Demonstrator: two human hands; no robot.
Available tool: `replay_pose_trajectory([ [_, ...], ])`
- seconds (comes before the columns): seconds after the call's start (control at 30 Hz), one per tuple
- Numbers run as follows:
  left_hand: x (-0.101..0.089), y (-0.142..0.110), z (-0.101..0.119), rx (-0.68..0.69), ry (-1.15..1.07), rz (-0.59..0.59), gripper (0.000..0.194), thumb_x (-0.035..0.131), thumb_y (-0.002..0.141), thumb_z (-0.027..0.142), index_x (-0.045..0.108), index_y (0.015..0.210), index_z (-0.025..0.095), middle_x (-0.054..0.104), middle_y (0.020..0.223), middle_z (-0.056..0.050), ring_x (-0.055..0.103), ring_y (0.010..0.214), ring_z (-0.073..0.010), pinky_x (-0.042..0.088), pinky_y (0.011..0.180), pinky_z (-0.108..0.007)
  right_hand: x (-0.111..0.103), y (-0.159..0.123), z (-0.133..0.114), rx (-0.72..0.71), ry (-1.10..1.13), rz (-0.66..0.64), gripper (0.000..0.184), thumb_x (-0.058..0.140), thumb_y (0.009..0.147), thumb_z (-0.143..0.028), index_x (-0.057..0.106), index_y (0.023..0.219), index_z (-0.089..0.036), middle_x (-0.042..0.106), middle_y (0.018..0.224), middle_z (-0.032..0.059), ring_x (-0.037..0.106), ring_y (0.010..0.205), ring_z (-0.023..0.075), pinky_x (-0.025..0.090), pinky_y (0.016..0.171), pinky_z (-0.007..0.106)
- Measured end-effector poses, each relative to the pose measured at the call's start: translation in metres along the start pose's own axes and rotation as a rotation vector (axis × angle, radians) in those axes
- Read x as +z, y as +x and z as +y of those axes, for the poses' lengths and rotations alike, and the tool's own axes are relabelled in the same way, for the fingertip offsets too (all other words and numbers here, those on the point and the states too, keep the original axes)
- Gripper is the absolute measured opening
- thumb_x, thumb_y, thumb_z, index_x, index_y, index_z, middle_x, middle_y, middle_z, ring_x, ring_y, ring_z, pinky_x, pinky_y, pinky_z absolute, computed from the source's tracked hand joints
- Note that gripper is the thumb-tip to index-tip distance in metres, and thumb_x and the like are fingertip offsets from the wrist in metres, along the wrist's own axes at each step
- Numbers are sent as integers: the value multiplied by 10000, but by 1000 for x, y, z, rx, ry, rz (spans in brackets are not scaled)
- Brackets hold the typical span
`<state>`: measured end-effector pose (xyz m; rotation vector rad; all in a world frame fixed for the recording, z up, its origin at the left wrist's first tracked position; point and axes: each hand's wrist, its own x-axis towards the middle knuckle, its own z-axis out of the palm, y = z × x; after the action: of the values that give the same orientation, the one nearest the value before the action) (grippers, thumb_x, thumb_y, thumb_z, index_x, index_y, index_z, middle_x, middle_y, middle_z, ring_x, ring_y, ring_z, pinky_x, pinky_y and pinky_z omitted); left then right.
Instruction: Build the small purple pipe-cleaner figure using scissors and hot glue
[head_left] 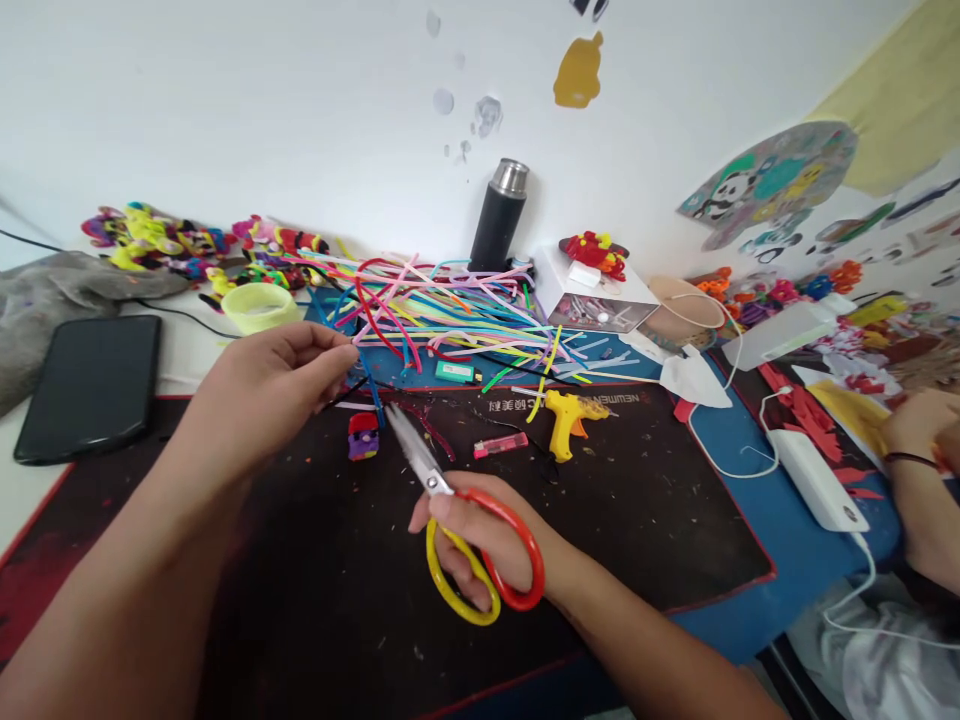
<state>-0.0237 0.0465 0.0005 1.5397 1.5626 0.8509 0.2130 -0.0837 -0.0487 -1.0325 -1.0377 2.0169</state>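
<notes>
The left hand [281,375] pinches a thin blue stick [372,385] between its fingers, above the black mat [637,520]. The right hand [480,525] has its fingers curled around the red and yellow scissors [433,482]. Their pointy end is near the stick's bottom.

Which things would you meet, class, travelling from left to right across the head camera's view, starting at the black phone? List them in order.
Black phone, the person's left hand, scissors with red and yellow handles, yellow glue gun, white rectangular device, another person's hand.
</notes>
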Motion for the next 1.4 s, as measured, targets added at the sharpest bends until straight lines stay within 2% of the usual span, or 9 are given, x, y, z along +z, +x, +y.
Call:
replay_pose_trajectory([
  [0.2, -1, 1, -1, 2, -98, 63, 309, 745, 873, 526, 675, 788, 238, 562, 602, 64, 461, 544, -110, 307, 518, -253, 17, -6, -32, 204, -373, -37, 513, 775, 1009, -711, 679, 1066, -211, 586, 664, -82, 557, 480, 102, 446, 470, 204],
  [0.37, -1, -3, 9, 4, -126, 101, 288, 755, 807, 504, 669, 748, 236, 560, 570, 57, 449, 514, -111, 298, 494, -254, 21, 0, -48, 9, -1061, -55, 433, 855, 1003, -606, 757, 1078, -190, 755, 805, 7, 696, 700, 166, 431, 643, 270],
  [0.47, 1, -5, 14, -9, -143, 118, 289, 751, 769, 514, 678, 762, 235, 564, 565, 61, 451, 504, -108, 297, 484, -250, 22, 4, -49, 18, -1425, -92, 523, 855, 991, -644, 754, 1177, -166, 839, 909, 83, 784, 789, 249, 419, 647, 312],
  [0.53, 1, -5, 16, -13, -152, 115, 296, 750, 761, 524, 689, 789, 236, 568, 563, 66, 455, 496, -111, 291, 472, -251, 23, 6, -50, 28, -1560, -115, 533, 817, 1018, -653, 742, 1195, -155, 855, 939, 105, 815, 819, 283, 434, 640, 331],
  [0.67, 1, -5, 13, 12, -157, 97, 294, 750, 790, 526, 692, 806, 237, 566, 569, 71, 465, 496, -112, 305, 473, -257, 25, 8, -48, -24, -1666, -141, 362, 726, 1105, -501, 721, 1196, -151, 856, 1043, 118, 825, 852, 282, 475, 643, 358],
  [0.77, 1, -5, 10, 35, -163, 80, 294, 747, 818, 527, 691, 815, 239, 574, 581, 71, 474, 505, -110, 316, 485, -259, 27, 6, -46, -71, -1695, -183, 266, 720, 1087, -377, 710, 1224, -150, 846, 1073, 111, 817, 852, 272, 488, 641, 368],
  [0.9, 1, -5, 9, 44, -157, 72, 293, 741, 827, 528, 688, 811, 240, 581, 578, 64, 469, 501, -114, 306, 486, -266, 29, 5, -45, -121, -1708, -231, 277, 743, 1058, -337, 704, 1256, -147, 835, 1049, 99, 817, 872, 274, 499, 635, 366],
  [1.23, 2, -6, 11, 50, -172, 48, 271, 749, 851, 495, 692, 844, 230, 584, 596, 63, 480, 509, -114, 309, 495, -267, 31, 5, -36, -219, -1756, -231, 272, 708, 1031, -231, 695, 1280, -121, 819, 1014, 109, 804, 839, 268, 526, 602, 361],
  [1.4, 2, -5, 12, 39, -138, 36, 273, 743, 865, 495, 684, 847, 229, 575, 582, 65, 478, 509, -121, 311, 504, -274, 29, 0, -38, -256, -1751, -218, 271, 753, 1031, -271, 701, 1258, -132, 801, 1021, 102, 785, 812, 267, 530, 606, 371],
])
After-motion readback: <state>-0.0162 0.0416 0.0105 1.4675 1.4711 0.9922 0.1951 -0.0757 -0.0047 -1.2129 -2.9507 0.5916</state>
